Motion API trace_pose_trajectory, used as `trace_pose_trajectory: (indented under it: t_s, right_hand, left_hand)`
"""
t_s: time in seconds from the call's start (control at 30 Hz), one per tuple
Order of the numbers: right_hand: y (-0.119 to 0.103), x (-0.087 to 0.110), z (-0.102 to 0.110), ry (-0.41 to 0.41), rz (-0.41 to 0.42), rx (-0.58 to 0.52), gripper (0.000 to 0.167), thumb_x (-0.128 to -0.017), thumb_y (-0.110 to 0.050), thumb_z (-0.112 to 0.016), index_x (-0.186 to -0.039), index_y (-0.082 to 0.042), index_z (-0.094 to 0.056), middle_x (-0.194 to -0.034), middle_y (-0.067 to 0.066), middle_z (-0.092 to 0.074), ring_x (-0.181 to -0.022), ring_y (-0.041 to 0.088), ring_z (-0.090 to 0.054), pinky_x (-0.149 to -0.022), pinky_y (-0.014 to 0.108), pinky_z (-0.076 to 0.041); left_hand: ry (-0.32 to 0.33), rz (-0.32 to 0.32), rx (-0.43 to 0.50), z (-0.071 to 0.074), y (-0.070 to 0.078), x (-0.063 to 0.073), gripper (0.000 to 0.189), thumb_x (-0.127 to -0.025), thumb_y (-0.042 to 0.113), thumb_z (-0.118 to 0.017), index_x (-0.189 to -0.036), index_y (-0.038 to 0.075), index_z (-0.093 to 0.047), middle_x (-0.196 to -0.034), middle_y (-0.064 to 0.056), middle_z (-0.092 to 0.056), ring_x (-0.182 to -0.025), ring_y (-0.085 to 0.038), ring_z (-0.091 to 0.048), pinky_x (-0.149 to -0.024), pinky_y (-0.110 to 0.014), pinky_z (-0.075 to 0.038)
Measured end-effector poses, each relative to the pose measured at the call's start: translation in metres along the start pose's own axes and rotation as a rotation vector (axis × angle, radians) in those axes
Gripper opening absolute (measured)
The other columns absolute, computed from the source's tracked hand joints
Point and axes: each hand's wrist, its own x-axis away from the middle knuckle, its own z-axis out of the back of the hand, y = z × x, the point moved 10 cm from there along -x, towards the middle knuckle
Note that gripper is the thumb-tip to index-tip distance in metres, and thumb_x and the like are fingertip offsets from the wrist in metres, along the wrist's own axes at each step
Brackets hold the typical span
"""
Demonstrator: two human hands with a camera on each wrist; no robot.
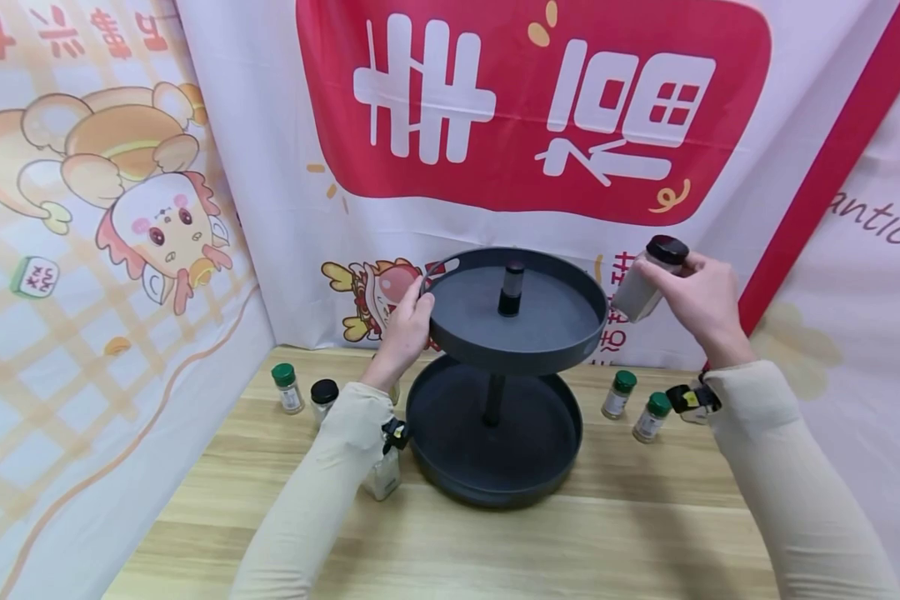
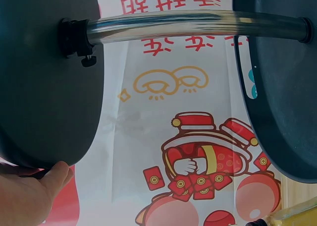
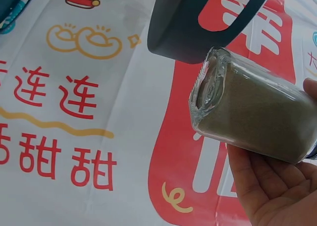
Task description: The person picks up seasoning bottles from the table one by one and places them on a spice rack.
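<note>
A dark grey two-tier round tray stand is in the middle of the head view, its upper tray (image 1: 517,360) above a wider-looking lower tray (image 1: 450,450) on a central post (image 2: 198,27). My left hand (image 1: 408,329) grips the upper tray's left rim by the handle cutout, with the thumb (image 2: 58,179) against the edge in the left wrist view. A square glass jar (image 3: 257,107) of grey-brown powder with a black lid (image 1: 667,249) is held in my right hand (image 1: 708,304). It tilts beside the upper tray's right rim, base toward the tray.
Green-lidded spice jars stand on the wooden table (image 1: 570,542), one (image 1: 288,392) at left and two (image 1: 619,394) at right. A black-lidded jar (image 1: 325,398) and another glass jar (image 1: 382,477) sit by my left forearm. Printed cloth (image 1: 270,167) hangs behind and at both sides.
</note>
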Motion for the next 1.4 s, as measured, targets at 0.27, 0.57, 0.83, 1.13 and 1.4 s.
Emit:
trace_pose_trajectory:
  t_s: [0.27, 0.57, 0.83, 1.13, 1.4]
  right_hand:
    - [-0.008, -0.003, 0.001, 0.003, 0.008, 0.005, 0.076, -0.079, -0.064, -0.060, -0.124, -0.002, -0.059, -0.119, 0.017, -0.058, -0.106, 0.030, -0.047, -0.085, 0.049, -0.045]
    - [-0.020, -0.004, -0.001, 0.009, 0.033, 0.017, 0.076, -0.080, -0.064, -0.060, -0.125, -0.003, -0.059, -0.120, 0.018, -0.059, -0.106, 0.031, -0.049, -0.085, 0.049, -0.045]
    - [-0.028, -0.006, -0.007, 0.001, 0.054, 0.013, 0.074, -0.079, -0.063, -0.061, -0.121, -0.002, -0.061, -0.114, 0.017, -0.061, -0.103, 0.030, -0.049, -0.080, 0.045, -0.045]
    - [-0.036, -0.007, -0.014, -0.010, 0.079, 0.012, 0.074, -0.079, -0.064, -0.061, -0.121, -0.003, -0.061, -0.112, 0.017, -0.062, -0.103, 0.031, -0.051, -0.082, 0.047, -0.045]
    - [-0.042, -0.008, -0.019, -0.020, 0.098, 0.024, 0.073, -0.077, -0.065, -0.062, -0.116, -0.004, -0.064, -0.101, 0.015, -0.065, -0.094, 0.026, -0.052, -0.077, 0.041, -0.046]
  left_hand:
    - [-0.003, -0.006, 0.016, 0.000, 0.002, 0.000, 0.054, -0.102, 0.032, -0.031, -0.152, 0.014, -0.021, -0.154, -0.009, -0.022, -0.140, -0.022, -0.020, -0.112, -0.039, -0.015]
    - [-0.001, 0.005, 0.016, 0.000, 0.001, 0.000, 0.054, -0.102, 0.033, -0.032, -0.152, 0.014, -0.021, -0.154, -0.009, -0.023, -0.139, -0.022, -0.021, -0.112, -0.040, -0.016]
    - [-0.001, -0.001, 0.022, 0.000, 0.003, 0.001, 0.054, -0.102, 0.032, -0.032, -0.152, 0.013, -0.021, -0.154, -0.010, -0.023, -0.139, -0.022, -0.020, -0.112, -0.039, -0.016]
    - [-0.008, -0.014, 0.037, -0.001, 0.003, 0.001, 0.054, -0.102, 0.031, -0.032, -0.152, 0.012, -0.020, -0.154, -0.010, -0.022, -0.140, -0.021, -0.020, -0.112, -0.038, -0.015]
    - [-0.001, -0.013, 0.026, 0.000, 0.003, 0.000, 0.054, -0.102, 0.031, -0.032, -0.151, 0.012, -0.021, -0.154, -0.011, -0.023, -0.139, -0.022, -0.021, -0.112, -0.039, -0.016]
